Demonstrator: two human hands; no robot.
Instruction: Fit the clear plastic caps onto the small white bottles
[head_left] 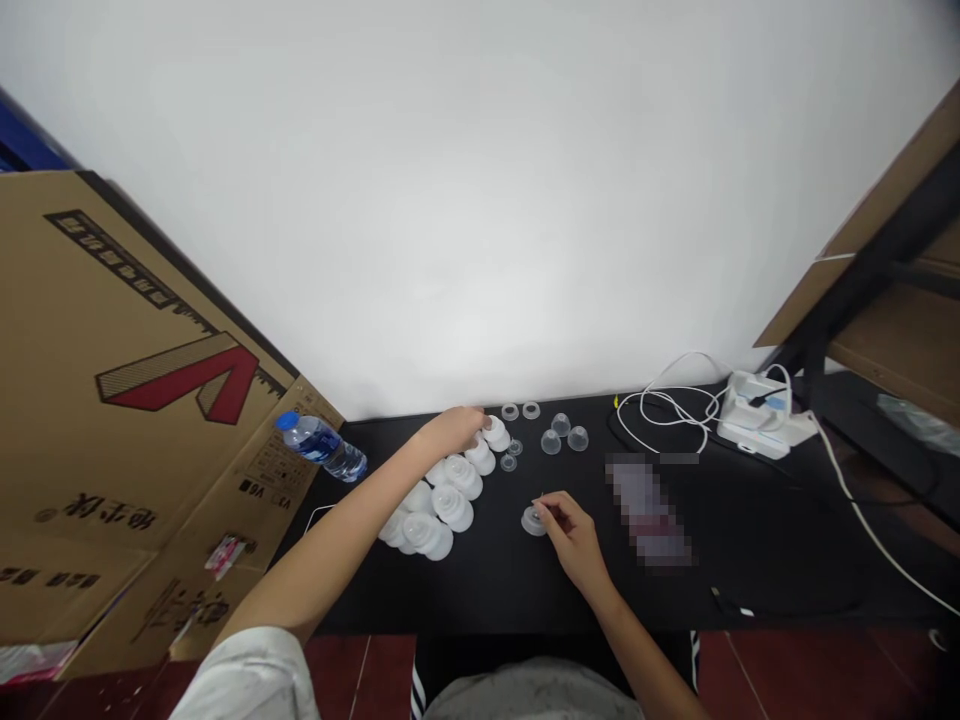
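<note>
My right hand [574, 540] pinches the top of a small translucent round piece with a wide rim [531, 524], low at the table's middle. Over the far end of a cluster of white stepped, dome-like round pieces [450, 505] reaches my left hand [451, 432]. Its fingers are curled down beside a white round piece [495, 434], and what they grip is hidden. Two small clear discs with raised centres [508, 462] lie just right of the cluster. Farther back are two flat clear rings [531, 410]. Several clear domed cups [577, 438] stand to their right.
A blue-capped water bottle [322, 446] leans at the left by a large cardboard box [150, 400]. On the black table [480, 590], a blurred flat object [649, 512] lies at right. A white power strip [761, 415] and loose cables [675, 405] stand behind it, near the wall.
</note>
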